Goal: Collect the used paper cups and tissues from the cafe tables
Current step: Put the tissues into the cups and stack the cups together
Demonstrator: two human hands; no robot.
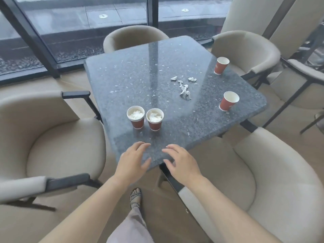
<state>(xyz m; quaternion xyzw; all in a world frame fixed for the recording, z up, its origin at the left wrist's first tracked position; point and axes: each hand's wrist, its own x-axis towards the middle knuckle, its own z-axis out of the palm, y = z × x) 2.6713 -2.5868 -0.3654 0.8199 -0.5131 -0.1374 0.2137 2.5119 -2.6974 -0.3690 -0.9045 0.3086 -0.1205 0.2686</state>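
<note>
the left hand and right hand are held over the near corner of the surface, fingers spread and relaxed, nothing gripped. a stuffed cup and a second stuffed cup, both filled with tissue, are stood side by side just beyond the hands. by the right edge a far cup and a near cup are stood empty, with tissues scattered to their left.
</note>
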